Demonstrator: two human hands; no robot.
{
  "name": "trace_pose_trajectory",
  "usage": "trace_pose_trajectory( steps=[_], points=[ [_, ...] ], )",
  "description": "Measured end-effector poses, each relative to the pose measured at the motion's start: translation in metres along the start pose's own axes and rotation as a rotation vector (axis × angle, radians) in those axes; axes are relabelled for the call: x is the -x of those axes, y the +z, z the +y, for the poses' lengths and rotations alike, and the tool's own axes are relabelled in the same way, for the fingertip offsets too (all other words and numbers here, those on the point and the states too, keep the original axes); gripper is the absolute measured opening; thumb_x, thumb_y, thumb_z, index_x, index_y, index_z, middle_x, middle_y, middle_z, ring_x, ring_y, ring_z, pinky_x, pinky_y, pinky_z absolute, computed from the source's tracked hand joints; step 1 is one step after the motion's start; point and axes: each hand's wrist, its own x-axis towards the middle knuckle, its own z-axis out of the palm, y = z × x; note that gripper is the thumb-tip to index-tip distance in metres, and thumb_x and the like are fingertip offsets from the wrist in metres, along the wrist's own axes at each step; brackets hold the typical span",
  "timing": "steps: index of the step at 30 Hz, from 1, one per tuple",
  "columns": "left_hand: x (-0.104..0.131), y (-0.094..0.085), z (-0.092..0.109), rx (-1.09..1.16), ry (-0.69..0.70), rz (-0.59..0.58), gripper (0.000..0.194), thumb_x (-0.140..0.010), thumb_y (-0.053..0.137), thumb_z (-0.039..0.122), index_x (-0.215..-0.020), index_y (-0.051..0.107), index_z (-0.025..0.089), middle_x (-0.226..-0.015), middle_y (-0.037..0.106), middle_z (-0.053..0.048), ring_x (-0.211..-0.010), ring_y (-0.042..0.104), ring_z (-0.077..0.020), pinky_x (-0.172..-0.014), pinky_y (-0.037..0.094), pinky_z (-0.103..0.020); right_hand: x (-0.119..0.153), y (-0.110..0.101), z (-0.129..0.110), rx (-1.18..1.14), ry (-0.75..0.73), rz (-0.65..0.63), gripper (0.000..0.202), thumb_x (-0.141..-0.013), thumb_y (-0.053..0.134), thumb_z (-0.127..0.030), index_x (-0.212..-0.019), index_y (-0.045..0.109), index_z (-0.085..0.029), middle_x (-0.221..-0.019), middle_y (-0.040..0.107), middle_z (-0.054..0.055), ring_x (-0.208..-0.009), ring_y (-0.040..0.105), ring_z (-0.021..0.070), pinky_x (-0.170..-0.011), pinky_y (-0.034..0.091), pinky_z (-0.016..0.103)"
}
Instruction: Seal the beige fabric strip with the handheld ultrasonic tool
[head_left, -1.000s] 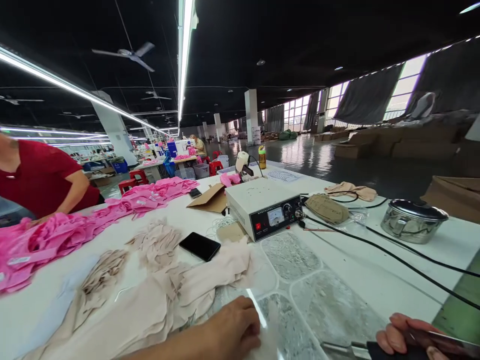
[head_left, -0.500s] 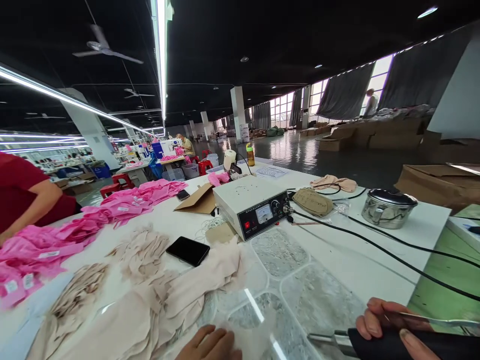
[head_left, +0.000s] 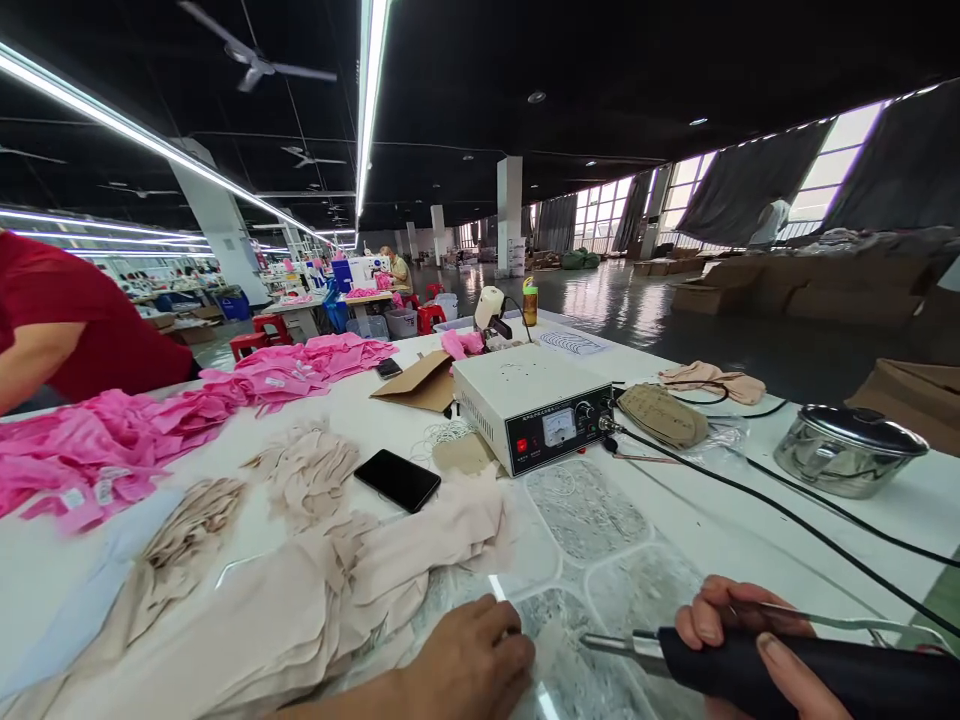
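In my right hand (head_left: 739, 645) is a black-handled tool (head_left: 720, 660) with a slim metal tip pointing left. A thin curved metal strip runs above its handle, beside my fingers. My left hand (head_left: 476, 655) rests on the marble-patterned mat (head_left: 589, 505), its fingers curled, just left of the tip. What lies under those fingers, if anything, is hidden. Left of that hand lies a pile of beige fabric pieces (head_left: 262, 620), reaching up toward a black phone (head_left: 397, 480).
A white control box (head_left: 525, 385) with a dial stands behind the mat, a black cable leading right. A steel pot (head_left: 847, 455) and khaki cloth pad (head_left: 664, 415) sit to the right. Pink garments (head_left: 150, 430) line the left edge, near a person in a red shirt (head_left: 90, 320).
My left hand has moved up and right, closer to the tool tip, and its fingers have curled. The tool has shifted slightly left and up. The view has turned left.
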Motion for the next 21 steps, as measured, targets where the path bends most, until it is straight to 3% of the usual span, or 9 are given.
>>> trace_pose_trajectory(
  steps=[3,10,17,21],
  points=[
    [-0.004,0.001,0.001,0.106,-0.152,-0.103,0.017,-0.073,0.072,0.017,-0.083,0.058,0.019,-0.089,0.063,-0.001,-0.076,0.061,-0.0155,-0.067,0.05,-0.022,-0.001,0.008,0.006,-0.021,0.033,-0.068,0.027,-0.048,0.085,-0.029,-0.069,0.068,-0.022,-0.069,0.059,0.001,-0.054,0.053,0.0149,-0.054,0.054,0.03],
    [-0.006,0.005,0.003,0.146,-0.208,-0.11,0.019,-0.069,0.066,0.007,-0.079,0.055,0.019,-0.088,0.062,-0.001,-0.076,0.061,-0.0149,-0.064,0.05,-0.02,0.001,0.007,0.026,0.066,0.029,-0.255,0.02,-0.071,0.075,-0.032,-0.087,0.067,-0.023,-0.082,0.06,0.003,-0.065,0.056,0.0162,-0.062,0.054,0.03],
    [-0.001,0.01,0.0,-0.015,-0.056,-0.021,0.015,-0.074,0.062,0.01,-0.082,0.051,0.017,-0.085,0.063,-0.003,-0.069,0.059,-0.0156,-0.059,0.049,-0.023,-0.005,0.008,0.026,-0.073,0.035,-0.087,0.024,-0.058,0.079,-0.025,-0.075,0.063,-0.022,-0.08,0.058,0.001,-0.06,0.052,0.0145,-0.057,0.053,0.029],
    [-0.003,0.013,-0.001,-0.052,-0.039,-0.035,0.015,-0.077,0.064,0.013,-0.082,0.052,0.018,-0.084,0.063,-0.001,-0.068,0.06,-0.015,-0.054,0.047,-0.021,-0.005,0.003,0.023,-0.043,0.082,-0.041,0.03,-0.053,0.082,-0.027,-0.077,0.064,-0.023,-0.077,0.058,0.001,-0.061,0.052,0.0156,-0.057,0.055,0.03]
  ],
)
